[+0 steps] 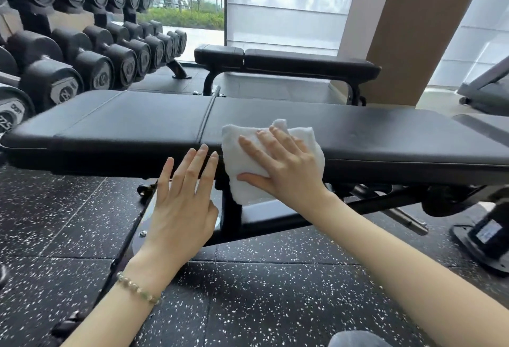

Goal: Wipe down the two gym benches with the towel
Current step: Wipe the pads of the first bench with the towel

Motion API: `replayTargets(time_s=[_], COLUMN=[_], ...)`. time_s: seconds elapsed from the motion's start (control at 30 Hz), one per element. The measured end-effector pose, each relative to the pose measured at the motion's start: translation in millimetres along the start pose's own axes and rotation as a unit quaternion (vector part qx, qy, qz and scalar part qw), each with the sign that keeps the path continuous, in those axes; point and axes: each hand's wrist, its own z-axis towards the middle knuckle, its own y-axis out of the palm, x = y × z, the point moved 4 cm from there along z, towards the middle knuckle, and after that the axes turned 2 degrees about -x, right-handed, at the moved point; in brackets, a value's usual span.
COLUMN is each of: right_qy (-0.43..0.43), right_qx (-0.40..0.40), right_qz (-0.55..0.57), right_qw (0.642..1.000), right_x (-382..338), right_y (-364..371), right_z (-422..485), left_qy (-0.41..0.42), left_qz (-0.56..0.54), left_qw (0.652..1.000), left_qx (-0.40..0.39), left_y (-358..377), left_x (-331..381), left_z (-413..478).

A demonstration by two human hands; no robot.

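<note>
We see a black rubber floor (275,291) flecked with white across the whole lower half of the frame; above it the near bench (137,123), long, flat and padded in black, runs from the left edge to the right edge through the middle, with a seam between its two pads just left of centre; at the upper left we find rows of black dumbbells (82,52) on a rack, reaching back toward a bright window (286,2) at the top centre; a tan pillar (407,30) leans across the upper right; just behind the near bench, in the upper middle, we see the far bench (303,63), also black and flat, standing apart from the near one on its black frame; at the centre lies the white towel (234,137), bunched on top of the near bench just right of the seam, with its lower part draped over the front edge and hanging down; on it we see the right hand (283,167), laid flat with fingers spread and straight, pressing the towel onto the pad, the thumb against the hanging part, nothing clenched; just left of the towel we note the left hand (181,203), released and holding nothing, its straight fingers reaching up to the bench's front edge near the seam; smallest of all, at the lower left, a beaded bracelet (137,290) circles the left wrist.
</note>
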Motion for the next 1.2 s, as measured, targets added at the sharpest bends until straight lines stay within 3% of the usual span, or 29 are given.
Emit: replayTargets(time_s=[0.73,1.2], right_qy=[0.014,0.035], right_qx=[0.0,0.01], right_qz=[-0.057,0.009], right_qw=[0.998,0.999], right_x=[127.1,65.1], right_y=[-49.3,-22.0], right_z=[-77.1,-37.8], left_qy=[0.04,0.034], left_qz=[0.012,-0.001], left_qw=[0.999,0.997], left_qx=[0.025,0.065], left_y=[20.4,22.7], left_x=[83.3,87.8], left_z=[36.5,35.8])
